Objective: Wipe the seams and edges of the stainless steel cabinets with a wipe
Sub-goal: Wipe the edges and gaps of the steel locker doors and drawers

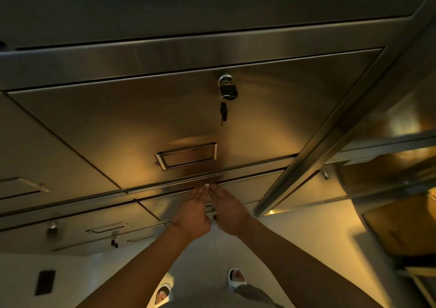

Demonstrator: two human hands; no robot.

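Note:
A stainless steel cabinet door (pixel 271 118) fills the middle of the view, with a recessed handle (pixel 187 155) and a padlock with a hanging key (pixel 227 90). Below it runs a horizontal seam rail (pixel 151 186). My left hand (pixel 194 211) and my right hand (pixel 227 209) reach side by side to this rail, fingers straight, fingertips meeting at the seam. A small white bit of wipe (pixel 207 185) shows at the fingertips; most of it is hidden.
A neighbouring door with a handle (pixel 26 185) is at the left. Lower doors carry a padlock (pixel 52 229) and keys (pixel 114 243). A steel corner post (pixel 330 137) runs diagonally at the right, with shelves and a cardboard box (pixel 401 227) beyond. My feet in white slippers (pixel 236 277) stand on the pale floor.

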